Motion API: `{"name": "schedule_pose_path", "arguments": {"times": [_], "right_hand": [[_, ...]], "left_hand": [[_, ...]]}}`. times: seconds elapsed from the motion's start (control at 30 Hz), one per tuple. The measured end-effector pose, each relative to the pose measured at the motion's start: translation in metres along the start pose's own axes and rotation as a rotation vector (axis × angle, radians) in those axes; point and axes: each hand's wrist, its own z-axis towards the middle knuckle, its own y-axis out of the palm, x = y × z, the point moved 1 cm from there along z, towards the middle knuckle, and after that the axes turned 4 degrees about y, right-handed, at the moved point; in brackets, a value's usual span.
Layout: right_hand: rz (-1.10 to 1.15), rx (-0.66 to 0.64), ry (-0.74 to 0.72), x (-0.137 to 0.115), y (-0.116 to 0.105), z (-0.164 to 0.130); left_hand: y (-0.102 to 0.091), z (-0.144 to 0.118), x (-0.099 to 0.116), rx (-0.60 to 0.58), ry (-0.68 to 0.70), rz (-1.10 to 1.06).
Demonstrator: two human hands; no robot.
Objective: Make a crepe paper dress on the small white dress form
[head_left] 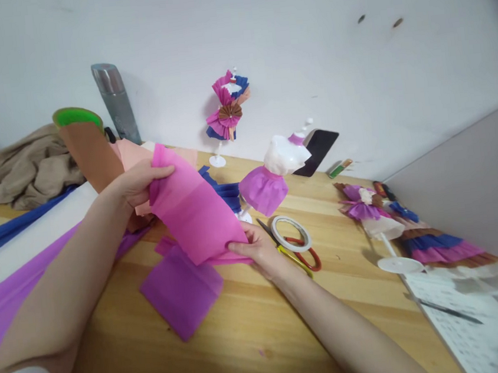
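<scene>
My left hand (139, 183) grips the upper edge of a pink crepe paper sheet (193, 207), lifted above the wooden table (264, 327). At the sheet's lower right corner my right hand (258, 251) pinches it. A purple crepe paper piece (182, 291) lies flat on the table just below the pink sheet. A small mannequin stand with a white top and purple paper skirt (274, 175) stands just behind my right hand.
Scissors with red and yellow handles (296, 255) and a tape roll (290, 232) lie right of my right hand. A dressed paper mannequin (227, 111), a metal bottle (116, 102), a phone (319, 149), paper rolls (87, 147), fallen paper dolls (414, 234) and a printed sheet (472, 323) surround them.
</scene>
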Motion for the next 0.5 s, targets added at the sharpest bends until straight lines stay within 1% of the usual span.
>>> {"name": "schedule_pose_path", "arguments": {"times": [0.13,0.3,0.37,0.43,0.5], "right_hand": [[-0.06,-0.02,0.022,-0.021,0.004,-0.009],[-0.289,-0.004,-0.025,-0.041,0.006,-0.018],[-0.374,0.01,-0.028,-0.046,0.004,-0.02],[-0.388,0.044,-0.012,-0.05,0.0,-0.022],[-0.329,0.109,-0.004,-0.054,-0.003,-0.025]], "left_hand": [[0.001,-0.005,0.013,0.121,0.014,-0.121],[0.002,-0.01,0.023,0.182,0.082,-0.208],[-0.001,-0.011,0.025,0.237,0.123,-0.24],[-0.004,-0.012,0.026,0.291,0.161,-0.266],[-0.007,-0.012,0.026,0.318,0.17,-0.279]]}}
